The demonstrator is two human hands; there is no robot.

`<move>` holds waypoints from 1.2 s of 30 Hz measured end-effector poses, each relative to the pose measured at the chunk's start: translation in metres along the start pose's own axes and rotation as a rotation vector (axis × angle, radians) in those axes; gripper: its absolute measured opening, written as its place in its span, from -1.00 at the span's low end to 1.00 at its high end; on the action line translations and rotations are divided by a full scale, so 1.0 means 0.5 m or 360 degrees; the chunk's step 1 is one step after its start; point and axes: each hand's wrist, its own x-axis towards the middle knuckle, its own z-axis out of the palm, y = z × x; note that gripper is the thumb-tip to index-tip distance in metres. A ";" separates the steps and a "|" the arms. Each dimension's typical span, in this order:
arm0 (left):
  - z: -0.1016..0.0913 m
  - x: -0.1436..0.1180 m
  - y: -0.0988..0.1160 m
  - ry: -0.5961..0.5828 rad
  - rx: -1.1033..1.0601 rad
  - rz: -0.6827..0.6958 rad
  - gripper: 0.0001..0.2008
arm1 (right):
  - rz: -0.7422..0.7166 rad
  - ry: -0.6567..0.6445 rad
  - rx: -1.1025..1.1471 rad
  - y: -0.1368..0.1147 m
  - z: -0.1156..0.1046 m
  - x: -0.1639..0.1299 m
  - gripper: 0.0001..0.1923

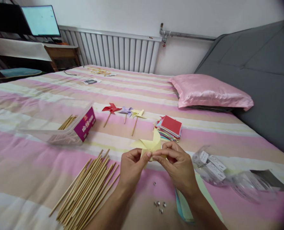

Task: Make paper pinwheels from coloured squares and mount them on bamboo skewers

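Hands: left hand (pixel 131 169) and right hand (pixel 177 166) pinch-closed on yellow paper pinwheel (pixel 149 144), steadying folds; sticks (pixel 86 191) at 8 o'clock.

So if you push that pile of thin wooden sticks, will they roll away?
The pile of thin wooden sticks probably won't roll far: the striped bedspread looks soft. They look round and loosely stacked, so a push would likely scatter them. Each seems light and stiff, but thin enough that it might snap.
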 end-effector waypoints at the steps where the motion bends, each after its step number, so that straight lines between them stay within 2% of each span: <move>1: 0.000 0.000 0.000 0.0004 0.0001 0.0000 -0.77 | -0.0002 0.0017 -0.0012 -0.001 0.000 -0.001 -0.93; 8: -0.002 -0.002 -0.001 -0.0013 -0.0014 0.0018 -0.80 | -0.0056 0.0086 -0.0121 -0.004 0.002 -0.004 -0.95; 12: -0.003 -0.002 0.000 -0.0020 0.0002 0.0044 -0.83 | 0.0003 0.0102 -0.0115 -0.008 0.003 -0.005 -0.94; 25: -0.013 0.000 -0.013 -0.0017 0.0284 0.0194 -0.79 | 0.0142 -0.0008 0.0004 -0.012 0.001 -0.006 -0.87; 29: -0.015 0.000 -0.016 -0.0020 0.0366 0.0268 -0.78 | 0.0170 -0.0010 -0.0064 -0.012 0.001 -0.008 -0.85; 36: -0.014 -0.001 -0.014 -0.0031 0.0441 0.0344 -0.79 | 0.0321 0.0103 0.0162 -0.009 0.010 -0.011 -0.66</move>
